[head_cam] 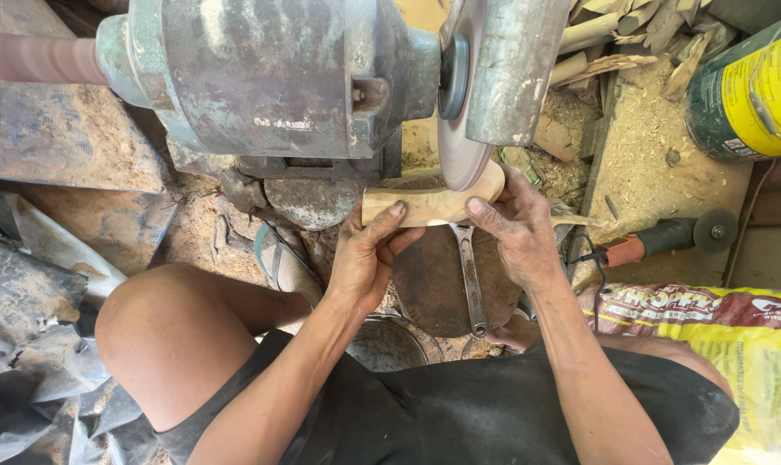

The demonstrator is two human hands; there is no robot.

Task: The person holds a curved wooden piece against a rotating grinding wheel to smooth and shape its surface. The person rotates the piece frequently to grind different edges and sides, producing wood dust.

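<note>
Pale wooden piece (429, 205), rounded at one end, touches grinding disc (461, 146).

Bright daylight, strongest upper right: sawdust (657, 146) nearly washed out. Dull sheen on grinder housing (261, 69). Deep shade lower left over dark sheeting (29, 344). Soft shadows under both forearms. Wide-lens bending at edges. Spinning disc (461, 146) smeared by motion; yellow can (752, 86) slightly soft.

Pale, smooth bare wood blank (429, 205); above it a matt, worn metal disc (461, 155) on a dull, paint-flaked metal motor (261, 73); below the blank a scuffed steel wrench (470, 280); sawdust (657, 155) beside the disc, rough.
</note>
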